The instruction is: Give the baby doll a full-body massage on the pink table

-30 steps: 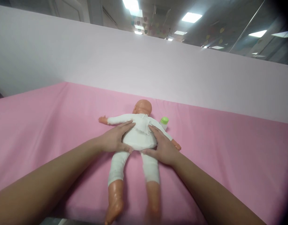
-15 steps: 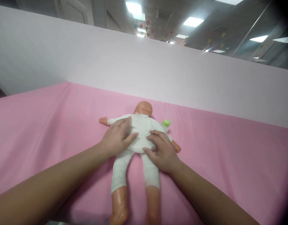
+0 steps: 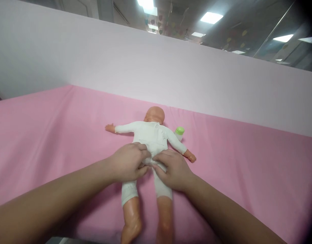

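A baby doll lies face down with its arms spread, its bald head at the far end and its bare lower legs toward me. It wears a white bodysuit that reaches to the knees. My left hand is at the doll's seat, fingers curled in and pinching the white cloth. Close beside it, my right hand pinches the same cloth from the other side, thumb toward the fingers. The fingertips of both hands nearly meet over the crotch, where the fabric is bunched.
A small bottle with a green cap stands by the doll's right arm. Pink sheeting covers the padded surface. A white raised wall runs along the back, with glass and ceiling lights above it.
Both hands have slid down from the doll's back to its seat and drawn closer together. Their fingers, spread flat before, are now curled on the cloth. The view has shifted slightly.
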A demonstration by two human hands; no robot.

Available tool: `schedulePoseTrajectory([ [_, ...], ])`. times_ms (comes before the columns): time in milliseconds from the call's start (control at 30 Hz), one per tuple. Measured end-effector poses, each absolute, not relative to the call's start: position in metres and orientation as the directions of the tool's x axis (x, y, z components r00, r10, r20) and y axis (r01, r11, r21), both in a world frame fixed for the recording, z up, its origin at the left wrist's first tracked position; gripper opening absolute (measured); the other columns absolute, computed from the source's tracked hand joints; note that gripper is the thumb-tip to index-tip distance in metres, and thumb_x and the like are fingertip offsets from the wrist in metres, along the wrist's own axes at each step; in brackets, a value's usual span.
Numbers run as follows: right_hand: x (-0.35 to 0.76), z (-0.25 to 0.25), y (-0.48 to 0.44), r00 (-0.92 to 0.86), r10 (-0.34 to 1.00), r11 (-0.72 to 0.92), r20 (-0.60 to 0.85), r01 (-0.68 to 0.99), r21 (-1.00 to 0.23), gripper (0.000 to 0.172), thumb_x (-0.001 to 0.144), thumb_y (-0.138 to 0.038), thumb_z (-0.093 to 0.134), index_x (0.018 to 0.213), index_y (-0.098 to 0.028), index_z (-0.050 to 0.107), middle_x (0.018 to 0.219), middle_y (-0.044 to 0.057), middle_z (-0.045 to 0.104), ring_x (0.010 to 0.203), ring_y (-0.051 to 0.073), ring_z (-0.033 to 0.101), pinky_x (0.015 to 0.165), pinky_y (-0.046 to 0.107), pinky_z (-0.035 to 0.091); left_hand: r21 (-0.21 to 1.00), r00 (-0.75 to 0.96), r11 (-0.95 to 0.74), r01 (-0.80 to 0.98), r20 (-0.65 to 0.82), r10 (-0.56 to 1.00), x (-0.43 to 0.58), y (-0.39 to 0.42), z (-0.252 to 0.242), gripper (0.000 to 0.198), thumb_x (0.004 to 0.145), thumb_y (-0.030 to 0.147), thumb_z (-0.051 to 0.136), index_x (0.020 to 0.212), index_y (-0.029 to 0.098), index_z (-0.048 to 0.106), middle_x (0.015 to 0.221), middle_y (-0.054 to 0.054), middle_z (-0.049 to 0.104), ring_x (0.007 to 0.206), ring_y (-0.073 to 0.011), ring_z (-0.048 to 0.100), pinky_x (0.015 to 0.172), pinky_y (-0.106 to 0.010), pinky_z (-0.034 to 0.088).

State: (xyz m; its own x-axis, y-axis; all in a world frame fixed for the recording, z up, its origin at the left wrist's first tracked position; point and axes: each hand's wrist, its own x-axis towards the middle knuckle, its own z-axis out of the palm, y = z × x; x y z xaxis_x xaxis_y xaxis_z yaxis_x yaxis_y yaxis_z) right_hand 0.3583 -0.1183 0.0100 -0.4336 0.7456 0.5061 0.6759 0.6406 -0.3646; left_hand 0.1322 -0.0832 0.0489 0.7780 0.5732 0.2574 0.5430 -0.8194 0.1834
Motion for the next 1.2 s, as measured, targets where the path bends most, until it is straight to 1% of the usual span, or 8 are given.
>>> schedulePoseTrajectory([
  [233, 0.354, 0.016, -0.128, -0.444, 0.715, 0.683, 0.54, 0.608, -0.404, 0.005, 0.087, -0.02, 0.068, 0.087, -0.023, 0.071, 0.08, 0.0, 0.074, 0.075, 0.019, 0.065, 0.072, 0.036, 0.051, 0.313, 0.814, -0.858, 0.406, 0.303, 0.495, 0.122, -0.078, 0.053, 0.02, 0.09, 0.033, 0.066, 0.074, 0.021, 0.067, 0.071, -0.002, 0.063, 0.064, -0.0181, 0.059, 0.06, -0.033, 0.044],
  [400, 0.361, 0.014, -0.124, -0.352, 0.684, 0.667, 0.639, 0.657, -0.353, 0.013, 0.09, -0.025, 0.067, 0.102, -0.024, 0.072, 0.094, 0.005, 0.076, 0.09, 0.025, 0.068, 0.09, 0.046, 0.055, 0.277, 0.722, -0.869, 0.41, 0.484, 0.495, 0.121, -0.076, 0.054, 0.02, 0.094, 0.031, 0.058, 0.094, 0.019, 0.074, 0.082, -0.006, 0.065, 0.074, -0.0201, 0.061, 0.067, -0.034, 0.047],
  [533, 0.361, 0.011, -0.119, -0.384, 0.77, 0.615, 0.51, 0.659, -0.432, 0.027, 0.088, -0.027, 0.073, 0.115, -0.027, 0.072, 0.111, 0.004, 0.078, 0.106, 0.027, 0.07, 0.1, 0.049, 0.055, 0.286, 0.803, -0.85, 0.442, 0.295, 0.517, 0.125, -0.077, 0.052, 0.023, 0.089, 0.031, 0.065, 0.107, 0.02, 0.074, 0.096, -0.008, 0.067, 0.088, -0.0248, 0.065, 0.08, -0.039, 0.052],
  [700, 0.357, 0.017, -0.123, -0.403, 0.778, 0.617, 0.482, 0.635, -0.464, 0.018, 0.086, -0.022, 0.074, 0.103, -0.025, 0.074, 0.097, 0.002, 0.078, 0.093, 0.024, 0.071, 0.087, 0.044, 0.056, 0.301, 0.812, -0.837, 0.458, 0.241, 0.531, 0.126, -0.081, 0.053, 0.023, 0.092, 0.04, 0.066, 0.101, 0.021, 0.075, 0.092, -0.006, 0.067, 0.084, -0.0237, 0.065, 0.077, -0.038, 0.051],
  [867, 0.357, 0.02, -0.129, -0.398, 0.686, 0.693, 0.609, 0.611, -0.382, 0.013, 0.09, -0.023, 0.069, 0.101, -0.026, 0.073, 0.086, 0.002, 0.075, 0.083, 0.023, 0.067, 0.084, 0.044, 0.056, 0.3, 0.747, -0.879, 0.372, 0.465, 0.475, 0.123, -0.081, 0.053, 0.023, 0.095, 0.034, 0.06, 0.081, 0.018, 0.07, 0.078, -0.005, 0.061, 0.073, -0.0199, 0.058, 0.068, -0.036, 0.046],
  [967, 0.358, 0.016, -0.127, -0.339, 0.659, 0.676, 0.671, 0.659, -0.331, 0.03, 0.092, -0.028, 0.068, 0.122, -0.025, 0.071, 0.111, 0.008, 0.075, 0.105, 0.028, 0.067, 0.097, 0.05, 0.055, 0.268, 0.659, -0.873, 0.407, 0.576, 0.484, 0.125, -0.077, 0.05, 0.02, 0.096, 0.031, 0.058, 0.092, 0.017, 0.071, 0.087, -0.008, 0.064, 0.082, -0.0228, 0.059, 0.076, -0.04, 0.049],
  [1067, 0.358, 0.012, -0.121, -0.341, 0.742, 0.607, 0.577, 0.708, -0.362, 0.047, 0.094, -0.035, 0.068, 0.139, -0.023, 0.063, 0.133, 0.01, 0.069, 0.124, 0.032, 0.061, 0.108, 0.053, 0.051, 0.3, 0.683, -0.822, 0.484, 0.458, 0.569, 0.129, -0.073, 0.046, 0.024, 0.099, 0.031, 0.056, 0.107, 0.018, 0.073, 0.098, -0.009, 0.066, 0.09, -0.0249, 0.061, 0.081, -0.042, 0.05],
  [1200, 0.358, 0.014, -0.118, -0.36, 0.837, 0.532, 0.412, 0.713, -0.457, 0.04, 0.095, -0.038, 0.069, 0.133, -0.026, 0.069, 0.127, 0.006, 0.072, 0.12, 0.029, 0.064, 0.105, 0.05, 0.052, 0.373, 0.711, -0.775, 0.51, 0.326, 0.624, 0.13, -0.07, 0.043, 0.024, 0.097, 0.031, 0.06, 0.115, 0.022, 0.074, 0.104, -0.006, 0.069, 0.096, -0.0245, 0.064, 0.083, -0.04, 0.052],
])
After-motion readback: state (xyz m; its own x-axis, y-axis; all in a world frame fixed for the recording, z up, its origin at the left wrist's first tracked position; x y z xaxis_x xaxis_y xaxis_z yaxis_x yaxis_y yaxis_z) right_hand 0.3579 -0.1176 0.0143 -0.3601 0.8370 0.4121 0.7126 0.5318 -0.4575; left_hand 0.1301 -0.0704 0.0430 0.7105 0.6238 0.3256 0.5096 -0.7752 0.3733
